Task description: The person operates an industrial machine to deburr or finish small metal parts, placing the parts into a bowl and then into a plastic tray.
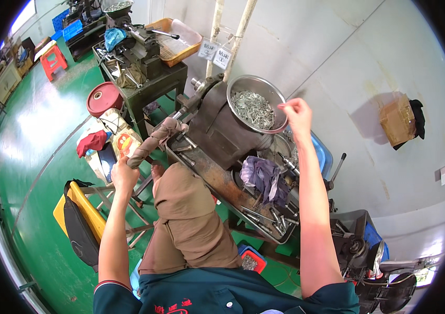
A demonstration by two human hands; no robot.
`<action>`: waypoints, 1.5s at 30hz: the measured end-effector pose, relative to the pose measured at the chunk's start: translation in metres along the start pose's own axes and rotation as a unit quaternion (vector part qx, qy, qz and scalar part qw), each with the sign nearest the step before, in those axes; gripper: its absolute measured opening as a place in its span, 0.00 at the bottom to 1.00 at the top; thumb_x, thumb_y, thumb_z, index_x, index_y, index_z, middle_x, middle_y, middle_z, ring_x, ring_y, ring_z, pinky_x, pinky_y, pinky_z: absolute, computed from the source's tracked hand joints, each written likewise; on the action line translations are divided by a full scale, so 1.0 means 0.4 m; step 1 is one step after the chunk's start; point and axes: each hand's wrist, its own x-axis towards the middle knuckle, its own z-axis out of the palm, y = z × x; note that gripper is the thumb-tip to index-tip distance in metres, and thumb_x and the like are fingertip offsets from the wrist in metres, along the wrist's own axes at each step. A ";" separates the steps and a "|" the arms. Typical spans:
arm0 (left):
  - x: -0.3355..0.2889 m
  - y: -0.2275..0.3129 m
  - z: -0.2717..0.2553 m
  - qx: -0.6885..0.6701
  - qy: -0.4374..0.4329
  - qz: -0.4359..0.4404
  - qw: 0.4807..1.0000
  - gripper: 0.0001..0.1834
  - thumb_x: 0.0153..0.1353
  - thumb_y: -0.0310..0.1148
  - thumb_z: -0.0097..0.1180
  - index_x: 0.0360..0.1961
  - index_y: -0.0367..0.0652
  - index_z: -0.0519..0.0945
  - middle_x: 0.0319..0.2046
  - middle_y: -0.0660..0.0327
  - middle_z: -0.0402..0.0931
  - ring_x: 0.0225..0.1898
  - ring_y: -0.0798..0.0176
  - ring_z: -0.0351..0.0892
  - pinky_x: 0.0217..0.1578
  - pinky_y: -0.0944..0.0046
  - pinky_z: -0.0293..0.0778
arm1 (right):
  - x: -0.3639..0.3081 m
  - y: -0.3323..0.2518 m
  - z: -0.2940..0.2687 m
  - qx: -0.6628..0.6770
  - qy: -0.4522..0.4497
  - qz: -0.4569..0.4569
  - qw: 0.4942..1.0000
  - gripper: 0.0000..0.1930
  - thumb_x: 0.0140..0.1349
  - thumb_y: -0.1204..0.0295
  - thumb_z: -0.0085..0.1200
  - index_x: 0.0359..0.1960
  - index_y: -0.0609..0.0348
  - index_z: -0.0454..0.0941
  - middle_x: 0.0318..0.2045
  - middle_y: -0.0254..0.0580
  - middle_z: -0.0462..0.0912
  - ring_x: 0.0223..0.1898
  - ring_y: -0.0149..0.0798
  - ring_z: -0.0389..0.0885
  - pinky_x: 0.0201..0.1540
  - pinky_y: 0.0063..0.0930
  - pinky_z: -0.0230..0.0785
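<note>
My left hand (124, 177) is closed round the lower end of a cloth-wrapped lever (151, 142) that slants up to the machine (217, 123). A round metal bowl (241, 85) sits on top of the machine, holding a heap of small metal pins (254, 110). At the bowl's right rim, my right hand (297, 114) has its thumb and fingertips pinched together. Whatever lies between those fingertips, if anything, is too small to tell. Below the bowl, a crumpled purple-grey cloth (262, 178) lies on the machine.
Metal tools (264, 222) lie in the machine's tray near my knees. A red bin (252, 260) of small parts stands on the floor below. To the left are a yellow stool (78, 209) with a black bag and a red drum (104, 99). A second machine (141, 57) stands behind.
</note>
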 end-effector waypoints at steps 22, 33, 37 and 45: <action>-0.011 0.028 -0.025 -0.009 0.012 0.002 1.000 0.13 0.40 0.32 0.55 0.30 0.40 0.77 0.24 0.46 0.74 0.31 0.47 0.74 0.32 0.56 0.69 | -0.177 0.220 -0.073 -0.022 -0.080 0.188 0.979 0.06 0.39 0.82 0.54 0.22 0.63 0.74 0.20 0.33 0.75 0.23 0.25 0.71 0.28 0.17 0.63; -0.007 0.021 -0.020 0.001 0.012 0.004 1.000 0.14 0.39 0.33 0.55 0.31 0.41 0.78 0.24 0.46 0.74 0.30 0.47 0.74 0.32 0.56 0.69 | -0.173 0.236 -0.067 -0.028 -0.084 0.176 0.980 0.07 0.40 0.83 0.55 0.23 0.64 0.73 0.21 0.35 0.76 0.24 0.27 0.73 0.30 0.19 0.65; -0.009 0.024 -0.019 -0.017 0.012 0.000 1.000 0.11 0.39 0.29 0.53 0.28 0.41 0.77 0.23 0.46 0.74 0.29 0.46 0.74 0.32 0.55 0.70 | -0.172 0.225 -0.069 -0.023 -0.090 0.169 0.981 0.07 0.39 0.82 0.55 0.24 0.64 0.73 0.22 0.36 0.76 0.25 0.28 0.73 0.31 0.19 0.66; -0.005 0.002 -0.003 -0.012 0.015 -0.002 1.000 0.13 0.38 0.28 0.53 0.30 0.41 0.77 0.24 0.46 0.74 0.30 0.47 0.74 0.33 0.55 0.70 | -0.177 0.193 -0.068 -0.139 -0.114 0.183 0.967 0.07 0.40 0.74 0.54 0.20 0.65 0.77 0.18 0.37 0.77 0.22 0.28 0.72 0.29 0.20 0.63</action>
